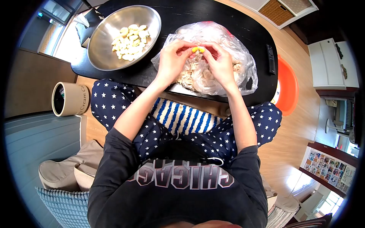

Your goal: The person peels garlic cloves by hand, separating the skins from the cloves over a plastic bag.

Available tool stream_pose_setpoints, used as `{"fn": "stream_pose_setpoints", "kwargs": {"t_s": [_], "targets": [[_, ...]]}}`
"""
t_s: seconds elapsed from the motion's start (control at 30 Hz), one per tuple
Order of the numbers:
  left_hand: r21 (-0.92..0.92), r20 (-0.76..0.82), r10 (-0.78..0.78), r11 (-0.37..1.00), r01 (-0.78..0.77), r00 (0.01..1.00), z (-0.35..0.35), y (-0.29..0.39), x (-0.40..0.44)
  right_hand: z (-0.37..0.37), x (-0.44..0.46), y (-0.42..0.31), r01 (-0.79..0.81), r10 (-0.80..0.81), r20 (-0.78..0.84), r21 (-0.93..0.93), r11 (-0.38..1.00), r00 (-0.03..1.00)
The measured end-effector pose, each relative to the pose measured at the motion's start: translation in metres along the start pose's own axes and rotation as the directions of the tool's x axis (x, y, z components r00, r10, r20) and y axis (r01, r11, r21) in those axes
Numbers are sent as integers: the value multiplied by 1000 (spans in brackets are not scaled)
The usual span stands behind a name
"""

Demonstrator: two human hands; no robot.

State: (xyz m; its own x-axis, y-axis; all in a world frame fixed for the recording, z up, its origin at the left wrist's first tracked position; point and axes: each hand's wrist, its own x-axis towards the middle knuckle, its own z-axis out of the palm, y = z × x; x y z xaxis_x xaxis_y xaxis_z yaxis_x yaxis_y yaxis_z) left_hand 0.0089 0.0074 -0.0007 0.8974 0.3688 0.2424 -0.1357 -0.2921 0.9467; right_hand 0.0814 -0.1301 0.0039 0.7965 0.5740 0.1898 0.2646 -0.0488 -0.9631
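Note:
Above a clear plastic bag (243,81) on the black table, my left hand (173,60) and my right hand (220,64) meet at the fingertips. Each hand pinches a small yellow piece (195,49); the two pieces are side by side, nearly touching. Pale, flaky pieces (187,78) lie in the bag's opening below my hands. To the left, a large steel bowl (102,49) holds several pale yellow pieces (131,41).
The black table (175,15) has rounded edges. A dark remote control (270,59) lies near its right edge. An orange tub (288,87) stands on the floor at the right, and a cream-coloured bin (76,99) is at the left.

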Motion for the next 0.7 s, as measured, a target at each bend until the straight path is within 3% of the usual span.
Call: {"fn": "stream_pose_setpoints", "kwargs": {"t_s": [0.13, 0.23, 0.3, 0.43, 0.5, 0.53, 0.6, 0.63, 0.7], "targets": [[-197, -25, -86, 977, 80, 996, 3, 1, 2, 2, 0, 1, -35, 32, 20, 145, 989, 999], [-224, -7, -113, 969, 109, 994, 3, -4, 3, 5, 0, 0, 107, -105, -64, 24, 994, 992], [-247, -26, -79, 966, 70, 997, 4, -6, 3, 6, -2, -1, 287, -311, -100, -198, 937, 945], [-211, -82, -97, 974, 78, 992, 7, -1, -1, 17, -9, -3, 340, -387, -174, -247, 907, 906], [-382, -56, -191, 911, 155, 980, 7, -6, -1, 20, -10, 5, 291, -305, -226, -93, 952, 925], [-382, -57, -191, 911, 156, 980, 8, -10, 0, 21, -11, 5, 291, -304, -225, -93, 952, 926], [-596, 11, -242, 777, 201, 970, 8, -17, 3, 23, -12, 3, 155, -110, -199, 229, 961, 974], [-596, 9, -243, 777, 200, 970, 7, -16, 3, 22, -10, 5, 155, -111, -197, 229, 961, 974], [-543, 44, -250, 807, 234, 967, 6, -10, 5, 16, -4, 9, 68, -13, -132, 425, 903, 991]]}}
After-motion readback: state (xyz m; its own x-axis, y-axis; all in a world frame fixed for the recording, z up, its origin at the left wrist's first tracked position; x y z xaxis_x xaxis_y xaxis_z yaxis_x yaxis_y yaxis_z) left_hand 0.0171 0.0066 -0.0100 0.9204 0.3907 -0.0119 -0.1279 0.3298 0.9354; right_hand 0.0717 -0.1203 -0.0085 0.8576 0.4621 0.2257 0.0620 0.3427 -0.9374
